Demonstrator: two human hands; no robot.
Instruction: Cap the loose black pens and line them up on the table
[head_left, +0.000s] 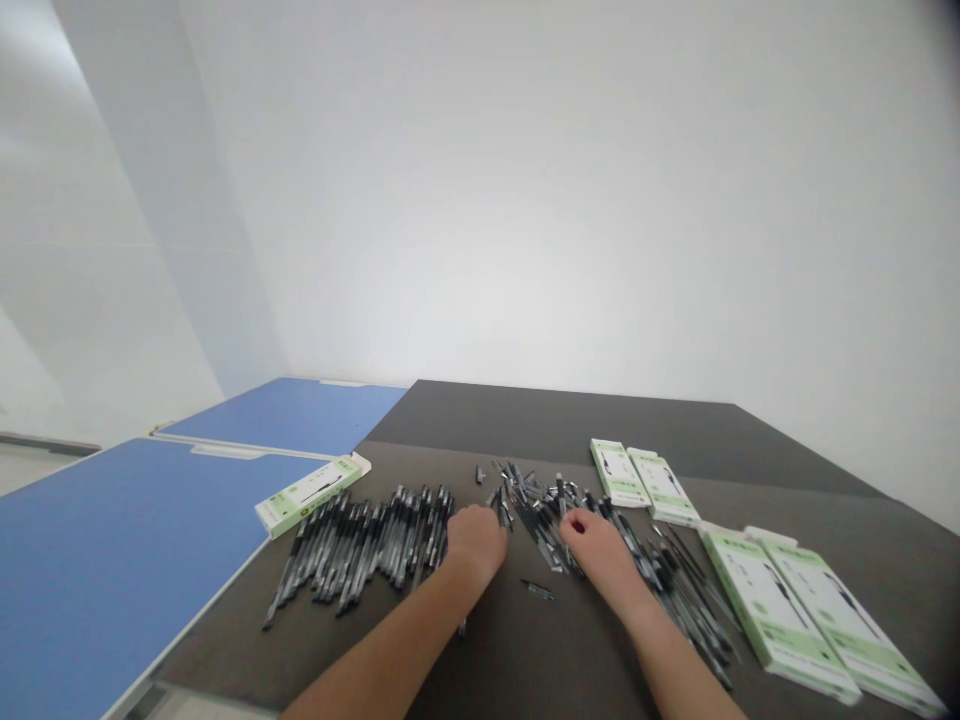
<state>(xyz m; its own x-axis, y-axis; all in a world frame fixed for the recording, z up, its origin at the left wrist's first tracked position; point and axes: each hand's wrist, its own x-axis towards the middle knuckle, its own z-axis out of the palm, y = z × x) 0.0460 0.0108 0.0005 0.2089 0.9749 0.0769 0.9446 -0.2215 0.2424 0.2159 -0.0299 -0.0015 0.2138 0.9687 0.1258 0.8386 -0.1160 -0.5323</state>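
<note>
My left hand (478,540) is closed, its fingers curled down beside the right end of a row of black-and-clear pens (367,545). A pen's dark end (462,628) pokes out below the wrist, seemingly from the pen in this hand; the fingertips are hidden. My right hand (598,548) pinches a small dark piece that looks like a pen cap (560,484), at the edge of a loose heap of caps and pen parts (525,490). Against the right forearm, slim pen barrels (682,595) lie in a slanting bunch.
A green-and-white pen box (313,494) leans by the row's far left. Two smaller-looking boxes (619,472) lie behind the heap, two more boxes (776,610) at the right. One loose clip-like part (538,589) rests between my hands. Blue tables (135,550) adjoin the dark table's left edge.
</note>
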